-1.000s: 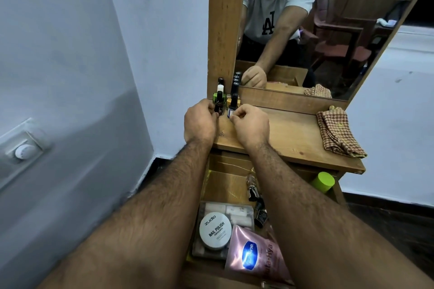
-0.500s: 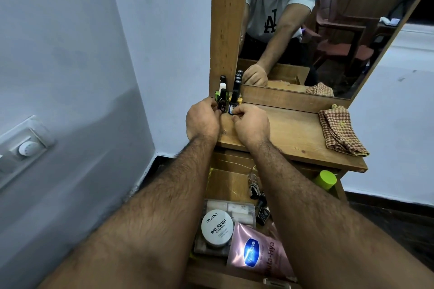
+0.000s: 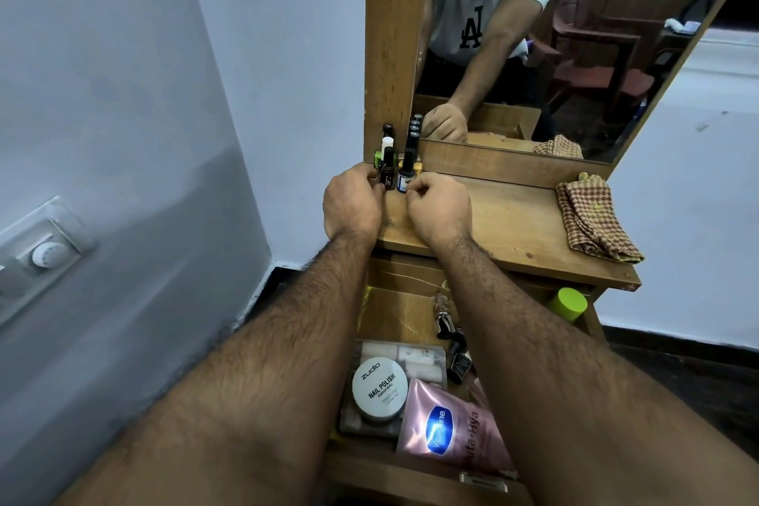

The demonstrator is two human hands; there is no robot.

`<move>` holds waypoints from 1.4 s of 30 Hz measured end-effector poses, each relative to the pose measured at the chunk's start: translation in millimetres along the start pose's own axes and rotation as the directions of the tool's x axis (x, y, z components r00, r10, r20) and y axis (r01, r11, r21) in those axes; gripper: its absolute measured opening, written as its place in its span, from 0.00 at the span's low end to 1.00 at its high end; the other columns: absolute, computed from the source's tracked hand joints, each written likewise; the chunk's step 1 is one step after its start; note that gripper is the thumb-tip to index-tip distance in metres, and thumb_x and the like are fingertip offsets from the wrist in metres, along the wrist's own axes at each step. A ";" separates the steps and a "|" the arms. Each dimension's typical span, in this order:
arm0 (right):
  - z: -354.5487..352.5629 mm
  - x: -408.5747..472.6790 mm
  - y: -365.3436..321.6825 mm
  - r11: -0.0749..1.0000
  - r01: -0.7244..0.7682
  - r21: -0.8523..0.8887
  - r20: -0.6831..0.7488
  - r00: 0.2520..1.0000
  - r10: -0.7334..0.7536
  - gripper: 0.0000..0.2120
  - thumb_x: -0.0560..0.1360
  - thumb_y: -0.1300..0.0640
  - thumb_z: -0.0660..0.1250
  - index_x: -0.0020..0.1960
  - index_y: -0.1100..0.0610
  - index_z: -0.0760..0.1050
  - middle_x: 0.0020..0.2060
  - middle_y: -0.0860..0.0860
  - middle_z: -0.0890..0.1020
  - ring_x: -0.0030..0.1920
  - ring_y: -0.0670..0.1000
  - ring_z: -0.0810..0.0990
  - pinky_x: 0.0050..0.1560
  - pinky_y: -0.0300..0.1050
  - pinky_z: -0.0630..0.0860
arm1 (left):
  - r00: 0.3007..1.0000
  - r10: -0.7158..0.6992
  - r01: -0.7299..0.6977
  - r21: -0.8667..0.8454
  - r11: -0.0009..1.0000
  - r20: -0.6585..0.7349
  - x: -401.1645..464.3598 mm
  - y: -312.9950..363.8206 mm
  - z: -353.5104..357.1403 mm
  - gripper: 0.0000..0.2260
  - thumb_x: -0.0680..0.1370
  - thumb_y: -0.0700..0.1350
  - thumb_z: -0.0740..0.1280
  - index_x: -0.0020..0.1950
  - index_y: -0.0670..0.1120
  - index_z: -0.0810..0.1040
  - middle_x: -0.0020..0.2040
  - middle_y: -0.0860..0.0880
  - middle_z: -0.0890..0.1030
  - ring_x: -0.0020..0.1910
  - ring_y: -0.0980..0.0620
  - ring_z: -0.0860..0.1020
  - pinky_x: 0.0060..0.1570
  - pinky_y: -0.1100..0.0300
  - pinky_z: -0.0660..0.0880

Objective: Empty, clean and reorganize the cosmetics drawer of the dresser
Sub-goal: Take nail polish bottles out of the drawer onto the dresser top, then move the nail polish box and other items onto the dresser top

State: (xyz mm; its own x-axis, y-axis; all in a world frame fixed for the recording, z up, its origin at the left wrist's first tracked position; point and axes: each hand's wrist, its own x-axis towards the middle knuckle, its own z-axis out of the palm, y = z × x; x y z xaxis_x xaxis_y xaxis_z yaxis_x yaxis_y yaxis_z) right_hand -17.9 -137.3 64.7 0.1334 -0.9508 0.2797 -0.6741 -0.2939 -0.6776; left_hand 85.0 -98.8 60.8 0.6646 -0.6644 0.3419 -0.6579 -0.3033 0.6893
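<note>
Several small nail polish bottles stand in rows at the back left corner of the wooden dresser top (image 3: pixel 505 222), against the mirror frame. My left hand (image 3: pixel 352 205) pinches the front dark bottle (image 3: pixel 387 173). My right hand (image 3: pixel 439 206) pinches the blue-labelled bottle (image 3: pixel 405 176) beside it. Below, the open drawer (image 3: pixel 394 312) holds a round white nail polish remover tub (image 3: pixel 380 388) on a clear case, a pink lotion pouch (image 3: pixel 449 425) and loose dark bottles (image 3: pixel 454 357).
A folded checked cloth (image 3: pixel 593 218) lies at the right end of the dresser top. A green-capped container (image 3: pixel 569 303) sits under the top's right edge. The mirror (image 3: pixel 575 33) rises behind; a wall with a switch plate (image 3: pixel 41 255) is at the left.
Both hands stay at the two front bottles with only slight shifts; the view has drifted a little.
</note>
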 end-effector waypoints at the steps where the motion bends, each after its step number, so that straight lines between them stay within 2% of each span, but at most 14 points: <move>1: -1.2 -0.4 -0.4 1.000 -0.010 0.021 -0.008 1.000 0.010 0.05 0.77 0.56 0.67 0.47 0.49 0.82 0.45 0.45 0.83 0.47 0.45 0.78 0.47 0.38 0.71 | 1.000 -0.002 0.002 -0.011 1.000 -0.001 -0.3 -0.2 -0.4 0.10 0.78 0.47 0.70 0.59 0.50 0.82 0.53 0.51 0.84 0.52 0.51 0.80 0.48 0.61 0.73; 5: -7.3 1.5 2.2 0.988 -0.053 0.145 0.026 0.998 0.049 0.05 0.75 0.57 0.68 0.41 0.51 0.80 0.41 0.46 0.83 0.46 0.46 0.78 0.44 0.39 0.71 | 1.000 -0.002 0.002 -0.046 0.999 -0.003 -3.0 -2.5 -6.7 0.07 0.79 0.47 0.69 0.55 0.49 0.84 0.50 0.52 0.85 0.49 0.52 0.80 0.47 0.63 0.73; 8: -22.9 2.5 5.9 0.948 -0.107 0.300 0.177 0.983 0.055 0.04 0.75 0.61 0.69 0.45 0.55 0.82 0.43 0.49 0.83 0.44 0.46 0.79 0.47 0.42 0.76 | 0.998 -0.049 0.056 -0.170 0.984 0.041 -11.8 -5.7 -18.4 0.07 0.78 0.44 0.68 0.54 0.46 0.84 0.52 0.50 0.84 0.52 0.51 0.80 0.53 0.62 0.74; 10: -37.8 -7.9 7.7 0.896 -0.142 0.422 0.265 0.964 0.028 0.04 0.76 0.63 0.69 0.49 0.57 0.82 0.43 0.50 0.82 0.41 0.45 0.78 0.42 0.39 0.76 | 0.997 -0.036 0.052 -0.251 0.967 0.066 -26.6 -7.1 -28.2 0.08 0.79 0.43 0.68 0.57 0.45 0.83 0.53 0.50 0.84 0.53 0.52 0.80 0.56 0.62 0.74; 12: -48.9 -28.7 12.9 0.891 -0.073 0.449 0.210 0.977 -0.026 0.04 0.77 0.62 0.68 0.49 0.56 0.81 0.43 0.49 0.82 0.41 0.44 0.78 0.38 0.33 0.75 | 0.998 0.001 0.015 -0.288 0.957 0.055 -49.9 -8.0 -38.2 0.08 0.79 0.42 0.68 0.57 0.45 0.83 0.53 0.51 0.84 0.51 0.56 0.79 0.56 0.64 0.74; 14: -55.3 -55.8 23.4 0.905 0.016 0.426 0.113 0.991 -0.071 0.02 0.77 0.59 0.69 0.47 0.55 0.81 0.40 0.47 0.82 0.41 0.44 0.79 0.39 0.34 0.76 | 0.998 0.052 -0.040 -0.316 0.948 0.029 -73.8 -12.0 -41.6 0.08 0.79 0.43 0.68 0.57 0.46 0.83 0.52 0.52 0.84 0.50 0.57 0.80 0.57 0.61 0.76; 16: -60.6 -84.4 36.7 0.904 0.060 0.424 0.100 0.989 -0.112 0.02 0.76 0.59 0.71 0.44 0.54 0.81 0.37 0.46 0.82 0.38 0.43 0.79 0.39 0.35 0.76 | 0.993 0.114 -0.096 -0.321 0.942 0.040 -99.6 -15.9 -42.0 0.08 0.78 0.44 0.69 0.56 0.47 0.84 0.51 0.52 0.85 0.50 0.56 0.81 0.56 0.57 0.78; 21: -80.3 -127.0 74.4 0.967 0.122 0.223 0.074 0.987 -0.142 0.03 0.74 0.59 0.71 0.44 0.53 0.83 0.39 0.45 0.83 0.41 0.44 0.81 0.44 0.40 0.77 | 0.940 0.212 -0.160 -0.203 0.966 0.269 -145.4 -17.3 -43.3 0.10 0.78 0.44 0.69 0.59 0.49 0.82 0.55 0.53 0.83 0.52 0.59 0.78 0.57 0.58 0.77; 24: -89.3 -136.5 100.3 0.994 -0.003 0.105 0.078 0.997 -0.005 0.04 0.76 0.60 0.69 0.48 0.53 0.82 0.43 0.46 0.83 0.45 0.46 0.81 0.47 0.43 0.79 | 0.910 0.209 -0.181 -0.110 0.977 0.359 -155.6 -14.0 -42.3 0.11 0.79 0.45 0.68 0.61 0.51 0.81 0.58 0.55 0.81 0.53 0.60 0.78 0.58 0.61 0.76; 26: -93.6 -138.2 110.3 0.990 -0.123 0.069 0.021 0.992 0.122 0.06 0.77 0.62 0.67 0.50 0.53 0.81 0.45 0.48 0.83 0.47 0.47 0.81 0.50 0.47 0.81 | 0.885 0.203 -0.190 -0.074 0.979 0.419 -160.5 -10.9 -40.0 0.11 0.79 0.42 0.68 0.61 0.49 0.81 0.59 0.52 0.81 0.53 0.58 0.77 0.57 0.63 0.75; 29: -95.3 -137.3 112.4 0.982 -0.186 0.036 -0.043 0.981 0.187 0.09 0.77 0.64 0.65 0.52 0.55 0.82 0.48 0.50 0.84 0.46 0.48 0.81 0.50 0.48 0.82 | 0.846 0.203 -0.221 -0.022 0.975 0.492 -166.2 -11.7 -37.4 0.11 0.80 0.40 0.66 0.60 0.49 0.81 0.60 0.51 0.81 0.54 0.57 0.77 0.59 0.61 0.75; 34: -93.3 -141.7 105.9 0.985 -0.167 -0.032 0.011 0.986 0.168 0.08 0.79 0.63 0.65 0.52 0.54 0.81 0.48 0.49 0.83 0.46 0.47 0.80 0.47 0.44 0.80 | 0.832 0.192 -0.253 0.047 0.966 0.520 -169.2 -19.8 -37.9 0.11 0.80 0.40 0.65 0.59 0.49 0.82 0.57 0.52 0.83 0.54 0.54 0.79 0.57 0.56 0.77; 37: -93.6 -143.8 104.9 0.987 -0.161 -0.030 0.103 0.981 0.163 0.05 0.78 0.59 0.67 0.51 0.52 0.80 0.44 0.45 0.81 0.43 0.45 0.79 0.46 0.44 0.80 | 0.826 0.192 -0.268 0.071 0.961 0.530 -167.5 -23.1 -38.5 0.09 0.80 0.42 0.66 0.57 0.51 0.82 0.55 0.53 0.84 0.51 0.55 0.80 0.54 0.56 0.78; 42: -91.6 -147.8 102.5 0.997 -0.054 -0.063 0.293 0.954 0.070 0.06 0.76 0.55 0.69 0.41 0.48 0.78 0.34 0.42 0.79 0.37 0.45 0.79 0.39 0.40 0.73 | 0.816 0.215 -0.312 0.096 0.945 0.536 -161.9 -26.9 -46.8 0.08 0.79 0.43 0.67 0.57 0.50 0.82 0.55 0.53 0.83 0.51 0.55 0.80 0.54 0.59 0.76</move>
State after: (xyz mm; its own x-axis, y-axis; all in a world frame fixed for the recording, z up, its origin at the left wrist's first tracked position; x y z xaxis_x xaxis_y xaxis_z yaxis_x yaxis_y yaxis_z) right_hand -173.3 -17.9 16.2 0.2929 -0.9559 0.0203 -0.7244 -0.2358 -0.6478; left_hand 11.7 48.9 16.8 0.2112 -0.9737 0.0852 -0.8636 -0.1450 0.4829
